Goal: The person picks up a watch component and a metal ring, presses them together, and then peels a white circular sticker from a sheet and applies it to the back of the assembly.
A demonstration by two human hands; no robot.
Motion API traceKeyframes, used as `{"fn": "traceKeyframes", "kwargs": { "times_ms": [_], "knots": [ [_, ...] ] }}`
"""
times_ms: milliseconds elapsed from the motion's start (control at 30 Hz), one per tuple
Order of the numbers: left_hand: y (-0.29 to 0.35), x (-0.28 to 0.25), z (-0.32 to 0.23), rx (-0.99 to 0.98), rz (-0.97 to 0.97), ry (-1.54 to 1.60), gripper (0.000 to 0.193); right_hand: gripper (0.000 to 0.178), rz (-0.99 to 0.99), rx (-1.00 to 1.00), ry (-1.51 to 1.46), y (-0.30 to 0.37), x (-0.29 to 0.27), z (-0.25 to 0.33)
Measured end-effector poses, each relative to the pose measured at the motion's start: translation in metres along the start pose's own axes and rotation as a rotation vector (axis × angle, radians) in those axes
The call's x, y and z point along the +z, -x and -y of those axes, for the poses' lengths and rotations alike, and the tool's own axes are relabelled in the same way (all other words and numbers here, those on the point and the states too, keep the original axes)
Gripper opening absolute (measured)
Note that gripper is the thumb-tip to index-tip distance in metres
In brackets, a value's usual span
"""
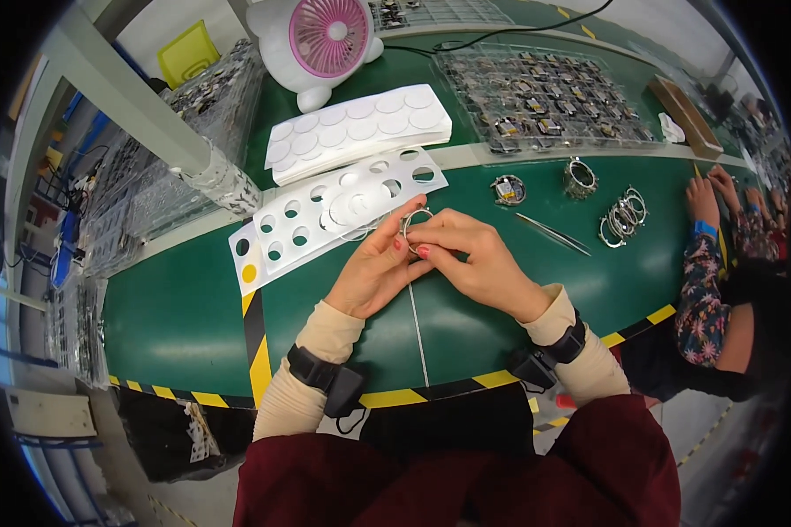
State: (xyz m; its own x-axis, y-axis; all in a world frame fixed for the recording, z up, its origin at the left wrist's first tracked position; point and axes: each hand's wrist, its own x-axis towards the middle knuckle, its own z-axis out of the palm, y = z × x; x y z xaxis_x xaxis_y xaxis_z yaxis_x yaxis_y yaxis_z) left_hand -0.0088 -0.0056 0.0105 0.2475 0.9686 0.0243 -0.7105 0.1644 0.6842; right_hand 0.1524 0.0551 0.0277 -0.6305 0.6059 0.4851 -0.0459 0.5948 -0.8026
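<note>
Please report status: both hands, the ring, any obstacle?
Left hand and right hand both on thin ring. Ring held above green table. Tweezers at right, not blocking.

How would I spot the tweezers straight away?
On the green table, look to the right of the person's right hand. Silver tweezers lie slantwise there, near a round part. They alone are long and thin; their neighbours are round.

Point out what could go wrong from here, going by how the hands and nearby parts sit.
The thin ring is held at the fingertips of the left hand and right hand, so it might slip. The tweezers lie loose near the small round part; a sweep of the right hand could knock them into it. The overlapping rings could slide apart if bumped.
</note>
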Motion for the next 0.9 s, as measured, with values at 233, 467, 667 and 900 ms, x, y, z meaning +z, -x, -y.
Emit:
{"fn": "traceKeyframes", "kwargs": {
  "times_ms": [233, 467, 667, 900],
  "knots": [
    [0.000, -0.010, 0.000, -0.050, 0.015, -0.030, 0.068, 0.010, -0.029, 0.016, 0.074, 0.002, -0.004, 0.006],
    [-0.001, -0.008, 0.002, -0.070, 0.033, -0.047, 0.070, 0.013, 0.039, 0.002, 0.173, 0.005, -0.007, 0.007],
    [0.001, -0.009, 0.002, -0.061, -0.007, -0.059, 0.072, 0.011, -0.011, 0.012, 0.117, 0.007, -0.007, 0.006],
    [0.000, -0.006, 0.000, -0.061, -0.021, -0.095, 0.070, 0.007, 0.003, -0.074, 0.239, 0.007, -0.008, 0.001]
  ]
}}
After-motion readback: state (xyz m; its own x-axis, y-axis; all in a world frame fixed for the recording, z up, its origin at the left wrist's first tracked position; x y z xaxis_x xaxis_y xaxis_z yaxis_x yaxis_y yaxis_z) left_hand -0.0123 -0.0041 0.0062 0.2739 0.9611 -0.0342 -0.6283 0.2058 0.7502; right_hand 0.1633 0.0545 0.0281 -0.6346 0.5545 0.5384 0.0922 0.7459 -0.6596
